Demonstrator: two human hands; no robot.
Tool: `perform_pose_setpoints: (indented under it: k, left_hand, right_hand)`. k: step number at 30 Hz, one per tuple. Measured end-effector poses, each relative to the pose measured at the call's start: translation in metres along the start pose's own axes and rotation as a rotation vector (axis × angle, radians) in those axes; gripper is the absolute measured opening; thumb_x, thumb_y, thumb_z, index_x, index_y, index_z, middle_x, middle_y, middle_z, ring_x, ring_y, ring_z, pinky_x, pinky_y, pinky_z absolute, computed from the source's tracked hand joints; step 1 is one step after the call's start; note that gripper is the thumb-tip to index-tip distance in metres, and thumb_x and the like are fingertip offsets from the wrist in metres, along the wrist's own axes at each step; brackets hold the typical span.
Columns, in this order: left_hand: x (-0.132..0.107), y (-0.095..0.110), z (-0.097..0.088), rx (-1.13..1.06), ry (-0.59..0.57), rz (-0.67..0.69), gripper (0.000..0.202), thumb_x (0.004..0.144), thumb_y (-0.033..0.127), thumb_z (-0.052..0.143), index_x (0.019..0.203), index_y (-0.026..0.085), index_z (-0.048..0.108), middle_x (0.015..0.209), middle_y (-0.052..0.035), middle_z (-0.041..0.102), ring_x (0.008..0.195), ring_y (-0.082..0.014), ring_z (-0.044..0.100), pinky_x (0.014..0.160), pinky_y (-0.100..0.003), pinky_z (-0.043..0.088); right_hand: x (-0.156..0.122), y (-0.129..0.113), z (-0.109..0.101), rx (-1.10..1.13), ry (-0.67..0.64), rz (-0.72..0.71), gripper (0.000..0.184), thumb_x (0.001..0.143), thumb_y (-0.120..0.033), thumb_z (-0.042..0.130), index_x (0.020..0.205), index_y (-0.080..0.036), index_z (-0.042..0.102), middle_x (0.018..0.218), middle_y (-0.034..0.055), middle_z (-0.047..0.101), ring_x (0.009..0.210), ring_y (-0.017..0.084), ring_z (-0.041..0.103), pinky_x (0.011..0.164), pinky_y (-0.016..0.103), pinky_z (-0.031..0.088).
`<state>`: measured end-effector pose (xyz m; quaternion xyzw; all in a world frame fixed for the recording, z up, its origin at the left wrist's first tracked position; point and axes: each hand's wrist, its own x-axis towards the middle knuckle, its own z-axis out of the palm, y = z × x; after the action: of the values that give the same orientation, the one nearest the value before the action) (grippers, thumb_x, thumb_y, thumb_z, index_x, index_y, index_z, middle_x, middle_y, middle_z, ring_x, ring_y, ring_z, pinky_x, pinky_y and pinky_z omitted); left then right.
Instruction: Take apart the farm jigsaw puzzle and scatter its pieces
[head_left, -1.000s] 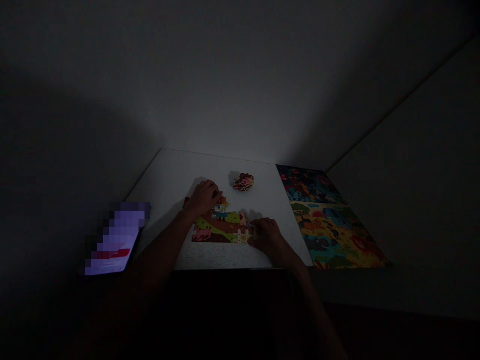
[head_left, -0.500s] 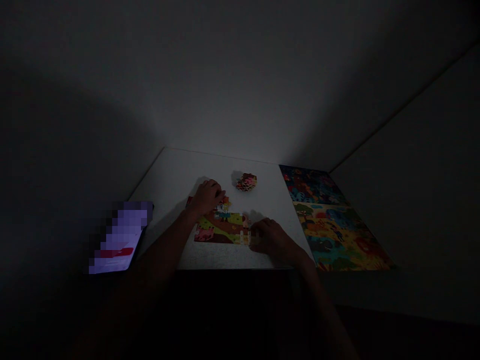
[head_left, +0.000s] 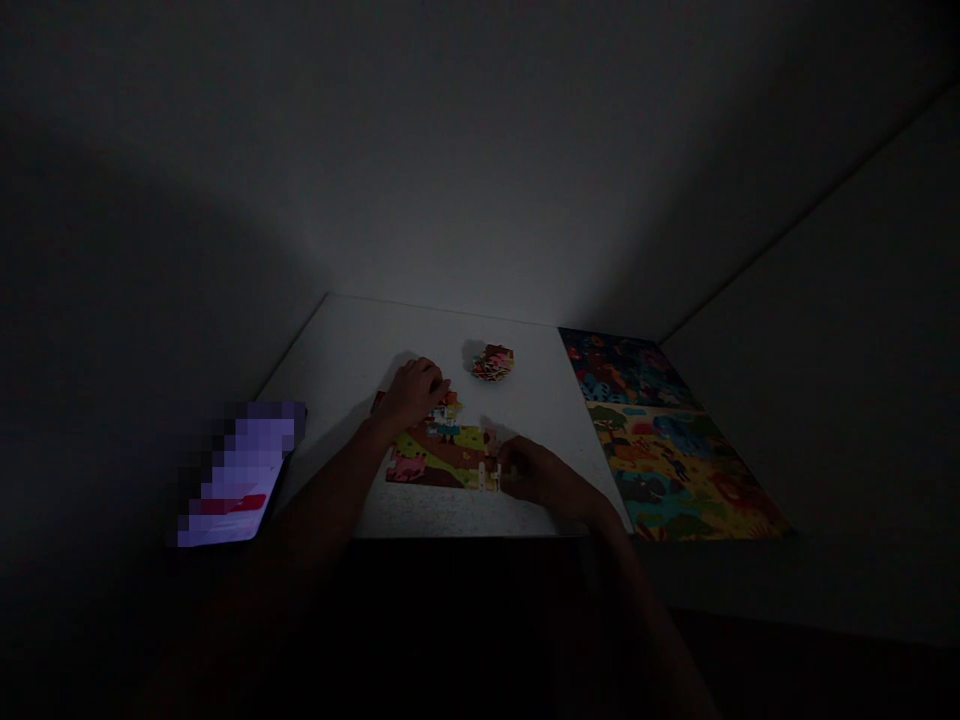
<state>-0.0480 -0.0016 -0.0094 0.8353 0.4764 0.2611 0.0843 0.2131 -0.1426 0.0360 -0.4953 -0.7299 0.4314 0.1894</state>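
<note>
A partly assembled jigsaw puzzle (head_left: 442, 460) with a green and brown farm-like picture lies flat on the white table. Over its upper left part rests my left hand (head_left: 414, 390), fingers loosely bent and apart, holding nothing that I can see. My right hand (head_left: 529, 468) is at the puzzle's right edge, its fingers pinched on a puzzle piece (head_left: 491, 443) that stands slightly raised against the joined pieces. The fingers hide part of that piece. Beyond both hands sits a small pile of loose puzzle pieces (head_left: 493, 363).
Two colourful animal pictures, a dark one (head_left: 626, 368) and a brighter one (head_left: 675, 470), lie at the table's right side. A phone or tablet with a lit screen (head_left: 247, 475) is at the left. Walls border the white table (head_left: 412, 512); the light is dim.
My right hand has turned slightly at the puzzle's right edge, its fingers more tightly bunched. My left hand stays nearly still on the puzzle.
</note>
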Motion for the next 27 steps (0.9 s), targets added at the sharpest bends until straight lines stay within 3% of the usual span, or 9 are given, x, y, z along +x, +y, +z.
perform_pose_setpoints:
  k: [8,12,16,21,27]
  left_hand:
    - [0.001,0.001,-0.001,-0.048,0.013,-0.034,0.029,0.095,0.035,0.049,0.074,0.019,0.062,0.087,-0.0075,0.061,0.088,-0.0229,0.056,0.089,-0.040,0.043]
    - [0.003,0.000,0.000,-0.055,0.016,-0.046,0.032,0.095,0.037,0.047,0.073,0.019,0.061,0.084,-0.0069,0.061,0.087,-0.0224,0.057,0.087,-0.039,0.043]
    - [0.005,-0.001,-0.001,-0.051,0.013,-0.062,0.036,0.096,0.039,0.044,0.071,0.020,0.061,0.080,-0.0057,0.061,0.084,-0.0211,0.056,0.087,-0.038,0.043]
    - [0.005,-0.001,-0.003,-0.063,0.019,-0.056,0.040,0.097,0.040,0.042,0.067,0.020,0.060,0.078,-0.0056,0.061,0.080,-0.0202,0.057,0.083,-0.036,0.045]
    - [0.006,-0.001,-0.004,-0.077,0.011,-0.077,0.041,0.097,0.040,0.043,0.065,0.020,0.060,0.077,-0.0058,0.061,0.081,-0.0204,0.058,0.082,-0.036,0.045]
  right_hand:
    - [0.008,0.008,-0.002,0.279,0.063,0.033,0.024,0.079,-0.030,0.067,0.100,-0.019,0.062,0.094,0.0014,0.066,0.081,0.014,0.057,0.073,0.027,0.046]
    - [0.010,0.011,-0.005,0.335,0.004,0.024,0.032,0.079,-0.030,0.068,0.110,-0.021,0.067,0.105,0.0032,0.069,0.089,0.015,0.060,0.080,0.029,0.047]
    - [0.015,0.018,-0.014,0.377,-0.012,0.009,0.027,0.078,-0.035,0.070,0.101,-0.020,0.072,0.101,0.0036,0.071,0.092,0.018,0.062,0.083,0.031,0.047]
    - [0.040,0.011,-0.029,0.483,0.225,0.005,0.027,0.070,-0.038,0.076,0.087,-0.019,0.068,0.078,-0.0020,0.065,0.066,0.012,0.057,0.062,0.026,0.044]
    - [0.104,0.004,-0.050,0.616,0.555,-0.047,0.031,0.063,-0.041,0.077,0.076,-0.020,0.058,0.062,-0.0065,0.055,0.052,0.009,0.048,0.049,0.022,0.035]
